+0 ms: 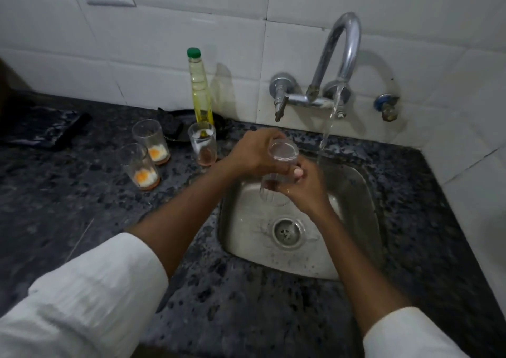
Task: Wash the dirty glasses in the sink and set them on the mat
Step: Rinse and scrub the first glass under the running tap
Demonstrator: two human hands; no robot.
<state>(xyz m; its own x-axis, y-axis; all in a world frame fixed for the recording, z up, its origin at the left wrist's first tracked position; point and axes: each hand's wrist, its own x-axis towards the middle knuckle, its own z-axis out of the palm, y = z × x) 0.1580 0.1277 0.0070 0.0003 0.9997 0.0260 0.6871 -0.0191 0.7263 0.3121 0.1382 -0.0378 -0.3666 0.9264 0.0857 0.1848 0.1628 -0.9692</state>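
**Glass held over sink, tap running**

Speckled dark stone counter (273, 303), white tiled wall behind. Steel sink (353, 193) set into the counter, drain in its floor. Curved tap (343, 53) on the wall above the sink; water falls from its spout into the far side of the sink.

Both hands hold one clear glass (279, 166) over the sink, rim tilted toward the camera, just left of the water stream. Left hand (254, 152) curls round the upper part of the glass. Right hand (306, 185) wraps the lower part from the right side. White sleeves on both arms.

Left of the sink, on the counter: three glasses. Two (150, 141) (138, 166) carry orange-and-white residue at the bottom; a third (203, 144), nearest the sink, has brownish dregs. Bottle of yellow liquid with green cap (199, 89) stands behind that third glass, against the wall. Dark mat (41, 127) lies far left of the sink.
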